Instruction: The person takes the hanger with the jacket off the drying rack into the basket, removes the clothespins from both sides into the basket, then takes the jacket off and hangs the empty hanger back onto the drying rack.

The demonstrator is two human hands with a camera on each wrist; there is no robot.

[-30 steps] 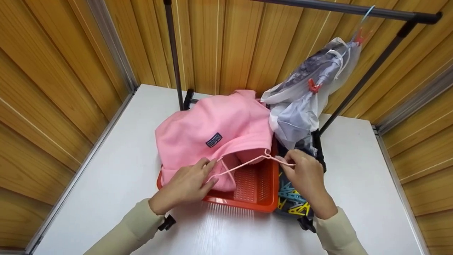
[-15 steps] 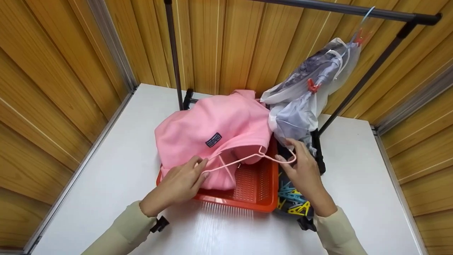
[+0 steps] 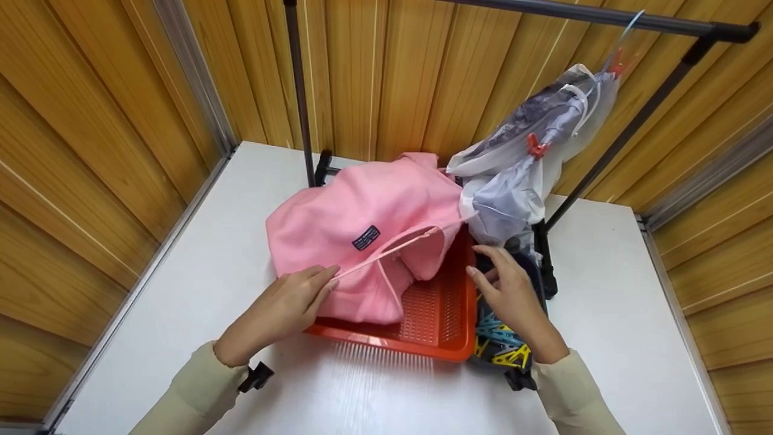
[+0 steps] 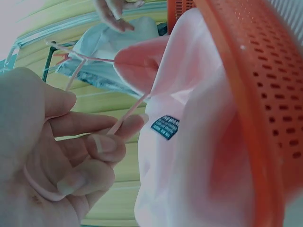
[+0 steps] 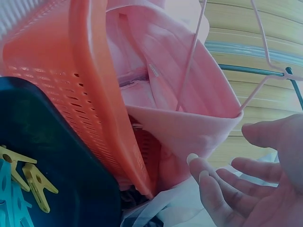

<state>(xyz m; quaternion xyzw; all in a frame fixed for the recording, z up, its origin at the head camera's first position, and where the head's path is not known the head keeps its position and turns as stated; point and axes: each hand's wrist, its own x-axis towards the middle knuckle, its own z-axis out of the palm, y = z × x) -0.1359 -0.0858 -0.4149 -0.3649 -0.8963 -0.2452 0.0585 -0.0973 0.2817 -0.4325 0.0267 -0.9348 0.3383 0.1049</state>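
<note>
A pink garment (image 3: 362,205) with a dark label lies heaped in a red-orange perforated basket (image 3: 392,343), its open edge facing me. My left hand (image 3: 288,307) pinches one end of a thin pink clothes hanger (image 3: 392,246). In the left wrist view, the hanger (image 4: 123,116) passes between thumb and curled fingers of that hand. Its other end goes into the garment's opening, as the right wrist view shows, so that part is hidden. My right hand (image 3: 510,293) is held with loosely spread fingers beside the basket's right rim, apart from the hanger.
A dark bin (image 5: 52,156) with yellow and blue clothespins (image 3: 498,332) stands right of the basket. Behind it hangs a whitish-grey garment (image 3: 513,193) with red clips, from a dark rack bar (image 3: 561,11). Wooden panels (image 3: 410,78) enclose the white surface (image 3: 199,272).
My right hand has let go of the hanger's right end, which has gone into the garment's opening. My left hand has moved left and slightly up, still holding the hanger.
</note>
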